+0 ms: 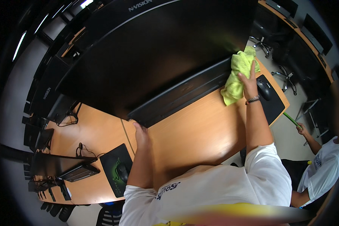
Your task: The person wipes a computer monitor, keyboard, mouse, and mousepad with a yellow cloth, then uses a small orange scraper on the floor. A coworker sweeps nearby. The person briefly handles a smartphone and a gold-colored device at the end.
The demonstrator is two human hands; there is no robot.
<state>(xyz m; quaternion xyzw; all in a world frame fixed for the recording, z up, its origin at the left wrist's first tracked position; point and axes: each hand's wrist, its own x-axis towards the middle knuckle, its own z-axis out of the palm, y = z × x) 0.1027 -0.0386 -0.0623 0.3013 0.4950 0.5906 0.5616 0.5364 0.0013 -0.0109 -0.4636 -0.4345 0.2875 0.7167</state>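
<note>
A large black monitor point(154, 60) fills the upper middle, tilted in view, with a long black bar-shaped piece point(184, 92) along its lower edge. My left hand point(141, 135) is closed at the lower left corner of the monitor, its fingers partly hidden behind the end of the bar. At the other end, my right hand point(248, 81) presses a crumpled yellow-green cloth point(235, 73) against the monitor's lower right corner. The cloth hangs down onto the wooden desk point(196, 132). A beaded bracelet circles my right wrist.
Right of the cloth, a black mouse point(264, 89) lies on a mouse pad point(275, 103). Another mouse pad point(116, 169), a second monitor point(60, 165) and cables are at left. A co-worker point(322, 165) at far right holds a green stick point(291, 119). Wheeled chairs point(286, 77) stand beyond.
</note>
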